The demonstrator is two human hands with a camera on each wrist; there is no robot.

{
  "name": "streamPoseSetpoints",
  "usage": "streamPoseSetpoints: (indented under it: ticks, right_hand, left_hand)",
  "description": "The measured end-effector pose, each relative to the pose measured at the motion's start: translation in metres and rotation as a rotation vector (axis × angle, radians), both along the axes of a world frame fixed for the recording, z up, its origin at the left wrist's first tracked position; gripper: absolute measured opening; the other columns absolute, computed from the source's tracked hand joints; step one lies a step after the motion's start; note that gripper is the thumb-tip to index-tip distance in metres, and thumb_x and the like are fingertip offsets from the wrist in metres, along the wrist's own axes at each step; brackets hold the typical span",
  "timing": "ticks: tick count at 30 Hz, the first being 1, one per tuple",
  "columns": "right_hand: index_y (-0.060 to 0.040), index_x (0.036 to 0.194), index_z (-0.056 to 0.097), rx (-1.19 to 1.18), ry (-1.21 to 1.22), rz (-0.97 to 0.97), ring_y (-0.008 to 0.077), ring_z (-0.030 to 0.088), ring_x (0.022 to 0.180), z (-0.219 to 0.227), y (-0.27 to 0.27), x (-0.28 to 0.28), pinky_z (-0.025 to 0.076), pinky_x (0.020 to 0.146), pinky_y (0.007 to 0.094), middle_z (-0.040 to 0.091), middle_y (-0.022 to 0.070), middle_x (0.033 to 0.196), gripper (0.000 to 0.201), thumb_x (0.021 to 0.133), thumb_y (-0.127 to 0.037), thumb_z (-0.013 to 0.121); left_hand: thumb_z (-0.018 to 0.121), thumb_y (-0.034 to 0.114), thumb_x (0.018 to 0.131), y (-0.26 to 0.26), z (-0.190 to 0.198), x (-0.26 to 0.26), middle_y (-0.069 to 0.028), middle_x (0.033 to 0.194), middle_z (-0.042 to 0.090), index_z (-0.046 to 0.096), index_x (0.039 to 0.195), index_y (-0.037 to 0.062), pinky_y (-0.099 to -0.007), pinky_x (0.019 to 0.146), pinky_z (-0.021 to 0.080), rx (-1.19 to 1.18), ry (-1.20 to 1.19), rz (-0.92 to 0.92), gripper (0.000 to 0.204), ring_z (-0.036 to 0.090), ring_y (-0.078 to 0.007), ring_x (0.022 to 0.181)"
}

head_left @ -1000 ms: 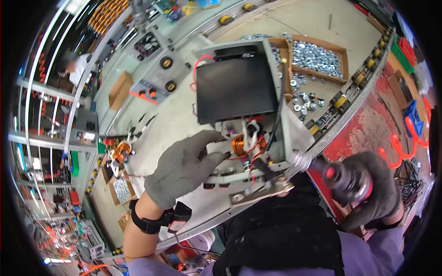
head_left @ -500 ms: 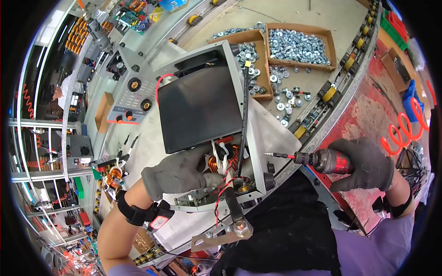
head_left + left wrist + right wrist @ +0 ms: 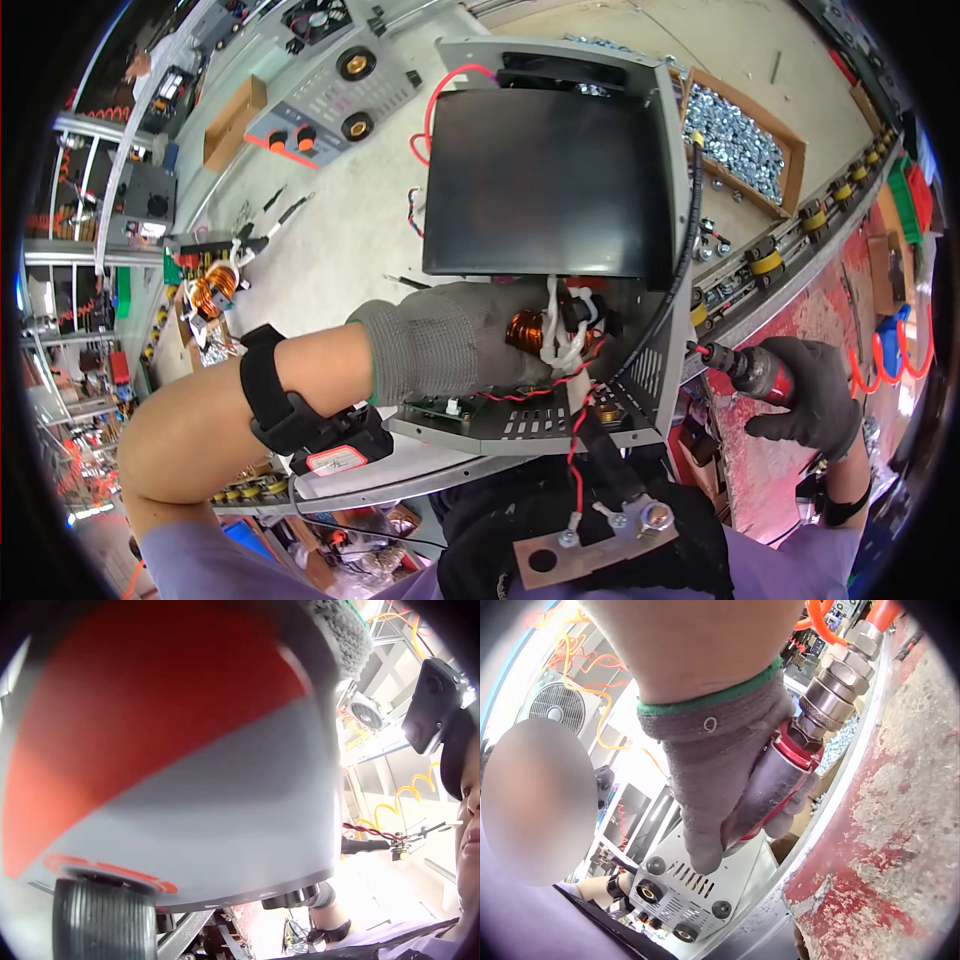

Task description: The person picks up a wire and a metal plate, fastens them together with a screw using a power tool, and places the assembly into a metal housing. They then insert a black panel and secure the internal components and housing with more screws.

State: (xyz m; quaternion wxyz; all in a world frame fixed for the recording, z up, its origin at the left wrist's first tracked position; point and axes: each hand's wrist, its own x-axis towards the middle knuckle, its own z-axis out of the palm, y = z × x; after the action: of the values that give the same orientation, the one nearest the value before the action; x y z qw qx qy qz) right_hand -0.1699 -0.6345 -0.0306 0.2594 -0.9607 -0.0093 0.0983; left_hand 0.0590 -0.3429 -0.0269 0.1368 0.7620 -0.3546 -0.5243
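1. Open grey housing [image 3: 640, 400]: on the pale bench [image 3: 340, 230] before the person, black sheet [image 3: 545, 185] covering its far part, near part exposed
2. Left hand [image 3: 450, 335]: gloved, reaching in under the near edge of the sheet, beside the copper coil [image 3: 525, 330] and white leads [image 3: 550, 350]; fingertips hidden, so cannot tell whether the fingers are apart, together or gripping
3. Right hand [image 3: 820, 405]: fingers clamped round the air driver [image 3: 772, 787]; bit to the right of the housing, not in a screw
4. Step in hand, my judgement: steadying the parts inside, driver at the ready
5. Method: seat the coil by its solid body rather than pulling on the leads; check by feel that it sits flat, since the sheet blocks the view
6. Route the red-and-black wires [image 3: 575, 460] away from any screw hole before driving; a trapped wire would likely be damaged
7. Metal bar [image 3: 595, 550] hangs outside the near wall on a black-sleeved cable [image 3: 612, 460]; support its weight to avoid strain on the joint
8. Bring the bit in square, trigger only once it is engaged, left fingers well aside
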Motion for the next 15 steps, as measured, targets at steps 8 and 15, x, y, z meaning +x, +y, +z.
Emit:
streamPoseSetpoints:
  ticks: [8, 15]
  right_hand:
    - [-0.0043, 0.106, 0.061, -0.056, -0.052, 0.018, 0.0369, 0.062, 0.072, 0.004, 0.003, 0.005, 0.048, 0.067, 0.0429, 0.065, 0.0139, 0.083, 0.069, 0.051, -0.037, 0.087]
    - [-0.0049, 0.107, 0.061, -0.181, -0.049, 0.024, 0.0353, 0.060, 0.070, 0.013, 0.009, 0.009, 0.046, 0.067, 0.0428, 0.064, 0.0127, 0.080, 0.070, 0.050, -0.037, 0.086]
  left_hand:
    - [0.074, 0.040, 0.082, 0.002, -0.009, -0.004, -0.0177, 0.108, 0.066, 0.050, 0.127, 0.0082, -0.0366, 0.086, 0.055, -0.187, -0.016, -0.014, 0.060, 0.068, -0.0286, 0.096]
    - [0.073, 0.035, 0.083, 0.005, -0.023, -0.006, -0.0171, 0.110, 0.065, 0.047, 0.131, 0.0078, -0.0354, 0.088, 0.053, -0.205, 0.022, 0.072, 0.061, 0.066, -0.0268, 0.099]
